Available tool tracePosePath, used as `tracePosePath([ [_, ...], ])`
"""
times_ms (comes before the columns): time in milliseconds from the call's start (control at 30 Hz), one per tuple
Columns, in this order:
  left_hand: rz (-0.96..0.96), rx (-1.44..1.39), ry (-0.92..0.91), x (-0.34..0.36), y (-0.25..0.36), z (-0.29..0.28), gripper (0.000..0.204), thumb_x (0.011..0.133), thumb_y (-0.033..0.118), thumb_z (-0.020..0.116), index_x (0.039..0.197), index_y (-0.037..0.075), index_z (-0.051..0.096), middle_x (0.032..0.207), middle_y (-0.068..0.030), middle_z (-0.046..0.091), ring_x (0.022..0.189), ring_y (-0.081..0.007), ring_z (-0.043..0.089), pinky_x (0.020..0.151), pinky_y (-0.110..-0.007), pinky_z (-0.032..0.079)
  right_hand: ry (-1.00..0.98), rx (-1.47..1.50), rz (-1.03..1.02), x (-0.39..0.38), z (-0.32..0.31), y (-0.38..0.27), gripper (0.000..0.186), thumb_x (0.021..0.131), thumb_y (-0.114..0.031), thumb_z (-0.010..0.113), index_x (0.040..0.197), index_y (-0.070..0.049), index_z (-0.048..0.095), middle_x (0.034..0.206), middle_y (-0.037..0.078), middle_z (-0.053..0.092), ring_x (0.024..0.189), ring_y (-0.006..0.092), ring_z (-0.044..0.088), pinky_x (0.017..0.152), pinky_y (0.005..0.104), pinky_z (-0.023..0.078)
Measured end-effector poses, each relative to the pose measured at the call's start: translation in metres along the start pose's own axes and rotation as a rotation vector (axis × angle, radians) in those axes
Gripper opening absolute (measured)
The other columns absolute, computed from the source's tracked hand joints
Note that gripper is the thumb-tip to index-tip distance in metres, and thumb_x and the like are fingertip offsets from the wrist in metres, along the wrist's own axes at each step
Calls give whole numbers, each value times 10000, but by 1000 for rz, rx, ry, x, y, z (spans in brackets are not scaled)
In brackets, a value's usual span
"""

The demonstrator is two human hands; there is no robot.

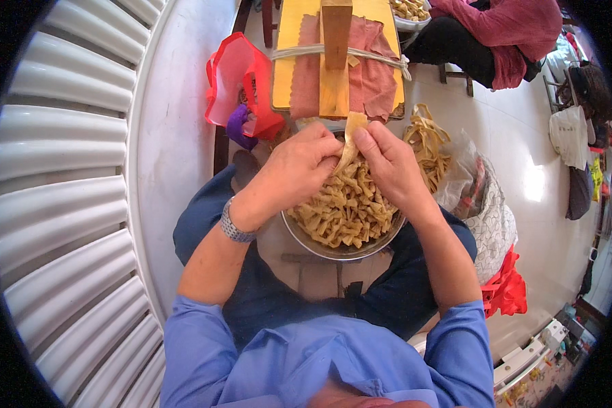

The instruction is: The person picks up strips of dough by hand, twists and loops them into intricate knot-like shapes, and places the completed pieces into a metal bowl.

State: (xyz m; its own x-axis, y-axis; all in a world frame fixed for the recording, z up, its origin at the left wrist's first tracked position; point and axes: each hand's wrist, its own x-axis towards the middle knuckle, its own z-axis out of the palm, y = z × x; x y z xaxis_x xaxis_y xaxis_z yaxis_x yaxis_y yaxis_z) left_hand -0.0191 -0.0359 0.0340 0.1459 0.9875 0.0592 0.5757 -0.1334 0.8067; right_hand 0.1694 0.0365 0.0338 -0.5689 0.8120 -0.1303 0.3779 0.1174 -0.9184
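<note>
A flat tan strip, which looks like tofu skin, is stretched between my two hands above a metal bowl. My left hand is closed on its lower part, the fingers curled in. My right hand pinches the upper part between thumb and fingers. Many knotted pieces of the same tan stuff heap up in the bowl, which sits between my knees. Beyond my right hand lies a pile of loose tan strips.
Ahead stands a yellow board with pink cloth and a wooden bar tied by white cord. A red bag is on the left, near a white radiator. Bags lie right. Another person sits at far right.
</note>
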Motion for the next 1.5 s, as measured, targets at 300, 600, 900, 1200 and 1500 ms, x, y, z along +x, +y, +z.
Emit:
tracePosePath([
  [300,122,-147,72,-8,-14,9,203,875,-15,599,1068,15,547,1133,-134,577,1076,-294,589,933,-368,468,-502,693,462,2,2,22,234,1050,-277,493,1000,-74,599,819,-23,566,625,87,507,587,229,423],
  [600,-292,-649,-128,-6,-7,1,313,958,47,586,1266,5,555,1227,-82,610,1154,-148,570,992,-297,458,-284,182,155,4,-7,3,279,946,-321,711,955,-50,644,761,-55,561,692,27,479,586,211,401],
  [900,-233,-1128,-72,-11,0,-2,453,924,6,499,1377,-10,503,1286,-87,576,1203,-166,546,1067,-320,409,-190,214,-41,5,-11,8,258,995,-281,637,1058,-35,676,795,-47,588,706,35,515,602,209,415],
  [1200,59,-292,153,-10,5,21,367,1018,159,511,1352,8,517,1166,-118,544,1130,-221,535,1023,-322,396,-436,446,196,-6,5,1,293,1067,-347,479,1041,-66,558,737,-46,466,638,67,435,564,233,382],
  [1500,-266,-423,41,-21,-10,-3,345,1058,298,499,1165,5,646,971,-60,669,905,-173,618,854,-296,491,-365,193,157,-2,-16,6,232,1050,-293,534,966,-80,572,728,-65,460,636,28,415,561,195,360],
])
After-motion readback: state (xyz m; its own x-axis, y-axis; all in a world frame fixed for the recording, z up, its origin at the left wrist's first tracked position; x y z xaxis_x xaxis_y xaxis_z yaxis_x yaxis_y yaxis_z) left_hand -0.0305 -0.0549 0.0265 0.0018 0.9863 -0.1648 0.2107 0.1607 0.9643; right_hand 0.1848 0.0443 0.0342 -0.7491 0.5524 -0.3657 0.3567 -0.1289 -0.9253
